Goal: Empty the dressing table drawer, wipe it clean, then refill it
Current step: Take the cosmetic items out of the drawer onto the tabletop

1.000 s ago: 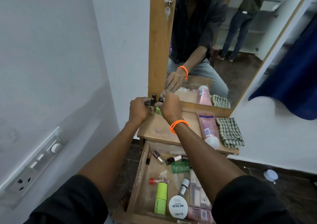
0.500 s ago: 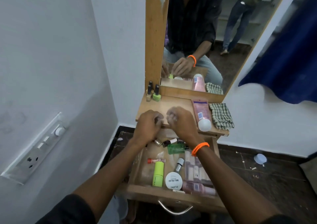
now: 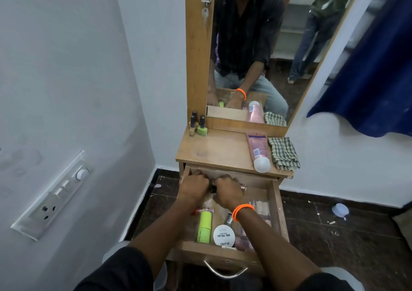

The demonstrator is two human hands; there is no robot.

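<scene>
Both hands have dropped from the front edge of the worktop into the back of the open drawer (image 3: 275,203) since half a second ago. Camera view also shifts, more of the mirror showing.

White walls (image 3: 66,67) meet in a corner left of the dressing table; a switch and socket panel (image 3: 53,196) sits on the left wall. Dark tiled floor (image 3: 334,223), specked with bits of debris, a small white cap (image 3: 340,209) lying on it to the right. Blue cloth (image 3: 374,67) hangs at upper right. Tall mirror (image 3: 256,45) in a wooden frame, a key in a lock (image 3: 205,2) on its left post; it reflects the seated person and a second person standing behind.

Wooden worktop (image 3: 218,150): three nail polish bottles (image 3: 198,125) clustered at back left corner, pink tube (image 3: 258,151) lying at right with white cap toward the front, checked cloth (image 3: 283,153) just beside it at the right edge.

Drawer pulled out below, metal handle (image 3: 225,270) on its front. Inside: green stick (image 3: 204,226) near front left, round white nail polish remover tub (image 3: 224,235) beside it, pinkish tubes along the right, partly hidden by the forearm.

Left hand (image 3: 192,187) and right hand (image 3: 227,192) are curled closed, knuckles up, almost touching, a small dark cap-like item (image 3: 213,188) between them; which hand pinches it, cannot tell. Orange bracelet (image 3: 242,210) on right wrist.
</scene>
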